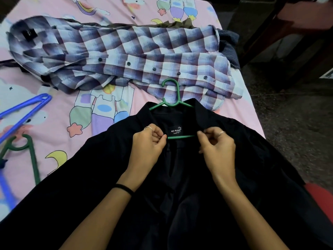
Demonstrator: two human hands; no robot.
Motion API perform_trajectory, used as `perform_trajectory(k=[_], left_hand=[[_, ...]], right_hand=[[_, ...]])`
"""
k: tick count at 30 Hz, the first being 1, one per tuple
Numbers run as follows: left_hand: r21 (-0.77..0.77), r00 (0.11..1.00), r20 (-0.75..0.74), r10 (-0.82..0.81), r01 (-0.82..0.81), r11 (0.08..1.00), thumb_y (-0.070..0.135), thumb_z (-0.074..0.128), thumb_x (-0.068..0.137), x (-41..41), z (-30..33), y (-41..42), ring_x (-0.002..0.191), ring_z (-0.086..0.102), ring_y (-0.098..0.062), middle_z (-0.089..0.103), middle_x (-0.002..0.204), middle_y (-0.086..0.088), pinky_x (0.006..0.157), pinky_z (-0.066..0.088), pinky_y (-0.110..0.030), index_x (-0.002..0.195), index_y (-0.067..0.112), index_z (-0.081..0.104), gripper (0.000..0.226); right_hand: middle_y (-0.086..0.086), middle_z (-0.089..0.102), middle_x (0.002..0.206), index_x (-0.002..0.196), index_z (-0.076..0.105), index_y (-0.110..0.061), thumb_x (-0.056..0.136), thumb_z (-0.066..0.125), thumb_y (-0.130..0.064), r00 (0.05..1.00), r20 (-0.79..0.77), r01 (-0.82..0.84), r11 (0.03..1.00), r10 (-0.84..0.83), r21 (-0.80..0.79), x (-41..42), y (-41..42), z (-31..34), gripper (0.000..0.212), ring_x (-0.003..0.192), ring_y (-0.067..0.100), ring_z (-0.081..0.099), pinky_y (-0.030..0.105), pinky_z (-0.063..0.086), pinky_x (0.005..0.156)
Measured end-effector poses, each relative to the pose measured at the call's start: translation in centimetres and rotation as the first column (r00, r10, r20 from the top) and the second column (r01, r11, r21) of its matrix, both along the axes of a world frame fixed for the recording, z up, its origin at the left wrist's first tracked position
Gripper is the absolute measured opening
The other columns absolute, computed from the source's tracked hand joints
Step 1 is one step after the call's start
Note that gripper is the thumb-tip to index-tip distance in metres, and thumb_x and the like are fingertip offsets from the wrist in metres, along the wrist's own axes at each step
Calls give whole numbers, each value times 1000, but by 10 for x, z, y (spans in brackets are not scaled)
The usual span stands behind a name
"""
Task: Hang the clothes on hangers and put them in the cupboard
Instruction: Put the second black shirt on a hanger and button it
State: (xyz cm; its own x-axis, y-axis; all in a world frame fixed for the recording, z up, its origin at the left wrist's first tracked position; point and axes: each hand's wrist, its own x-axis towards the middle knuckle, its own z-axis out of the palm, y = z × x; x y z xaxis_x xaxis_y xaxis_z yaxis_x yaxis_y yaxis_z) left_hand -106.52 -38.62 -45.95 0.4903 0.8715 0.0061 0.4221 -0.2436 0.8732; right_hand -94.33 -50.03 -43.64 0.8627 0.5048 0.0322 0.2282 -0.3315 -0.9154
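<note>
From the head camera, a black shirt lies spread open on a bed with a pink cartoon sheet, its collar pointing away from the person. A green hanger already sits inside it: the hook sticks out past the collar and the lower bar shows just under the neck label. The left hand pinches the left front edge of the shirt near the collar, and the right hand pinches the right front edge opposite, so each grip is closed on cloth, not on the hanger.

The shirt looks soft, light and limp; it will probably sag and slide off the smooth plastic shoulders unless the collar is settled squarely or the top button closed. The safest place to lift it is likely the hanger's hook or neck, not the fabric.

Beyond it a checked shirt lies crumpled across the bed over some darker clothes, not yet hung. At the left edge lie a blue hanger and a dark green hanger, both bare. No cupboard is visible here.
</note>
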Motion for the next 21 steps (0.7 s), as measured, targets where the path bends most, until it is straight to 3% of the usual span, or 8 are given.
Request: perform_trajectory(k=[3,5,8,11,16,21], left_hand=[[-46,999,52,-12,15,999,6,72,82,0,2,2,63,67,-13,66,70,-1,63,54,-17,78,15,63,13],[-106,996,90,-9,18,994,5,72,82,-2,4,2,65,68,-15,67,69,-1,66,56,-22,79,14,65,11],[-195,989,145,5,24,981,4,72,82,-3,7,4,66,70,-15,68,69,-3,69,57,-25,82,10,68,7],[-256,981,191,13,37,966,4,71,83,-3,8,6,65,70,-13,68,71,-6,70,57,-24,81,12,68,8],[-269,978,209,2,56,961,3,70,84,-3,8,6,64,68,-12,67,71,-7,65,54,-19,78,16,65,15],[-260,975,224,1,58,964,4,70,84,-2,11,7,62,67,-9,67,72,-6,64,53,-17,79,16,65,14]], right_hand=[[-12,55,54,71,61,-24,88,67,-16,984,-102,-149,989,149,8,-16,17,5,20,52,0,51,17,43,58],[-12,56,57,71,61,-17,89,65,-12,954,-238,-175,982,185,65,-22,28,6,19,52,-1,51,16,43,57],[-7,59,61,75,59,-10,91,62,-6,846,-497,-109,975,194,195,-26,38,4,17,55,7,55,23,48,60],[-6,59,66,81,61,-11,91,60,0,707,-669,11,942,230,336,-28,40,2,14,62,7,57,21,49,60],[0,62,79,89,65,-12,89,59,1,585,-762,128,896,278,425,-28,38,-3,14,70,10,59,20,50,60],[-4,58,64,71,57,-12,91,59,-3,588,-771,166,896,245,412,-31,37,0,22,58,6,55,21,52,58]])
